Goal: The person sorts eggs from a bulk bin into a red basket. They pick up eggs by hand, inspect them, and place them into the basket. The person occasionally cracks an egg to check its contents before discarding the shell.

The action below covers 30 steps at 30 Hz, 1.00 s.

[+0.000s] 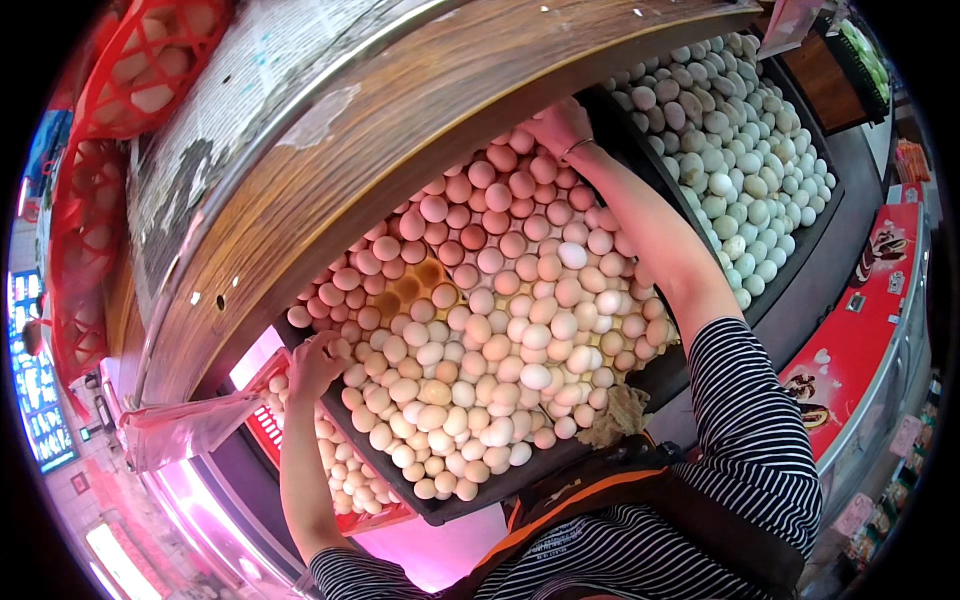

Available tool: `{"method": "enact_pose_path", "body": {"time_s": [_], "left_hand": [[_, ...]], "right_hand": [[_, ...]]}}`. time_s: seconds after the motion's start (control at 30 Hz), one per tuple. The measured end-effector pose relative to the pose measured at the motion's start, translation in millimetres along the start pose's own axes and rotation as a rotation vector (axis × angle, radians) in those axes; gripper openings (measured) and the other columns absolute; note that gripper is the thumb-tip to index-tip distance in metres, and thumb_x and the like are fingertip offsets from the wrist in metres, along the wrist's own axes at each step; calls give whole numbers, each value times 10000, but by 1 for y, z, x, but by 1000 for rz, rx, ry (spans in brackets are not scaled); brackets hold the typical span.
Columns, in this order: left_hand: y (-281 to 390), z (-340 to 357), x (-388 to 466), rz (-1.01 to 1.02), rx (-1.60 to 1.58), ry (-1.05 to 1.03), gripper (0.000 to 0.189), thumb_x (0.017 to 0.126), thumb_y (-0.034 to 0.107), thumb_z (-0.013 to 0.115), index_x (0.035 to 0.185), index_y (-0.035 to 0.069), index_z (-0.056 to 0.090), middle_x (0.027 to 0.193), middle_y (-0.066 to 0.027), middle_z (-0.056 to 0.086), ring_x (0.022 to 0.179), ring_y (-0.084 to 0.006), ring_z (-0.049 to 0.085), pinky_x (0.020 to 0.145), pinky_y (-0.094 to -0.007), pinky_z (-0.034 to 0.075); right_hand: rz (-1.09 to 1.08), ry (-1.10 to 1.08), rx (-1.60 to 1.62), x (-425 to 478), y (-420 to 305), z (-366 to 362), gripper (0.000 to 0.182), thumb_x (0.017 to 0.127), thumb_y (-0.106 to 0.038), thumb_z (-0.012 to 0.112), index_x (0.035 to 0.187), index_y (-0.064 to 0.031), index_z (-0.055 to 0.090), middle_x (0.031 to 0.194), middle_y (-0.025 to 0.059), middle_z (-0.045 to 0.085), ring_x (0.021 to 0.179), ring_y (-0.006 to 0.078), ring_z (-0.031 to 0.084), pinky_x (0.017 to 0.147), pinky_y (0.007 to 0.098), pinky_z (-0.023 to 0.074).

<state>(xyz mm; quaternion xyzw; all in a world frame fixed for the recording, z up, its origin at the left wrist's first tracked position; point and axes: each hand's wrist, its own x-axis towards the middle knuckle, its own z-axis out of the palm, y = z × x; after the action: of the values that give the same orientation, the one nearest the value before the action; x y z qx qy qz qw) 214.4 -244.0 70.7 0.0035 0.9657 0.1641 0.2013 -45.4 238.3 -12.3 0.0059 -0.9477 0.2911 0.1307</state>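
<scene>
A deep layer of brown and cream eggs (480, 367) fills the black bin (442, 510) before me. My left hand (319, 364) is at the bin's left side, fingers curled against the outermost eggs; whether it grips one is unclear. At the far right corner, my right hand (559, 129) reaches under the edge of a wooden board (450, 97). Its fingertips are partly hidden among pinkish-lit eggs, so its grip cannot be made out. Yellowish egg trays (411, 289) show between the eggs, with several bare hollows near the left.
To the right, a black bin holds pale green-blue eggs (750, 180). A red plastic basket (390, 517) of smaller eggs stands at lower left. Red netting (142, 82) holds eggs at upper left. Crumpled brown paper (616, 416) lies at the near edge.
</scene>
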Motion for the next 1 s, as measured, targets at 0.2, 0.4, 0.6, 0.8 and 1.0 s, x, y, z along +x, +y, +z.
{"method": "enact_pose_path", "body": {"time_s": [0.2, 0.4, 0.6, 0.8, 1.0], "left_hand": [[37, -26, 39, -226, -616, -11, 432, 841, 98, 703, 1248, 22, 582, 1119, -103, 615, 805, -166, 658, 651, -295, 575], [148, 18, 149, -119, -1198, 9, 510, 870, 203, 740, 1311, 74, 518, 1160, -84, 595, 887, -139, 622, 647, -250, 515], [276, 24, 222, -196, -1262, 187, 459, 882, 308, 727, 1277, 152, 554, 1172, -17, 612, 933, -116, 604, 742, -281, 511], [294, 60, 259, -187, -685, 641, 501, 742, 347, 800, 1144, 113, 616, 1050, -63, 694, 915, -189, 671, 798, -371, 544], [320, 71, 254, -244, -431, 799, 475, 758, 286, 731, 1155, 61, 599, 1063, -145, 697, 972, -301, 672, 834, -407, 530]], "right_hand": [[103, 136, 146, 4, 13, 0, 479, 740, -451, 740, 1035, -79, 677, 986, 103, 664, 1010, 324, 645, 851, 425, 536], [53, 145, 183, 3, 16, 0, 454, 753, -435, 788, 1018, -84, 674, 966, 97, 710, 840, 286, 690, 750, 408, 554], [71, 64, 317, -9, 1, -10, 408, 777, -435, 746, 962, -80, 670, 944, 109, 668, 877, 313, 659, 754, 428, 538], [53, 157, 380, -13, -3, -12, 329, 788, -368, 756, 867, -61, 664, 916, 116, 646, 830, 325, 649, 715, 444, 533], [56, 223, 367, -12, 3, -6, 328, 776, -326, 774, 908, -53, 649, 908, 111, 639, 783, 315, 644, 675, 428, 531]]}}
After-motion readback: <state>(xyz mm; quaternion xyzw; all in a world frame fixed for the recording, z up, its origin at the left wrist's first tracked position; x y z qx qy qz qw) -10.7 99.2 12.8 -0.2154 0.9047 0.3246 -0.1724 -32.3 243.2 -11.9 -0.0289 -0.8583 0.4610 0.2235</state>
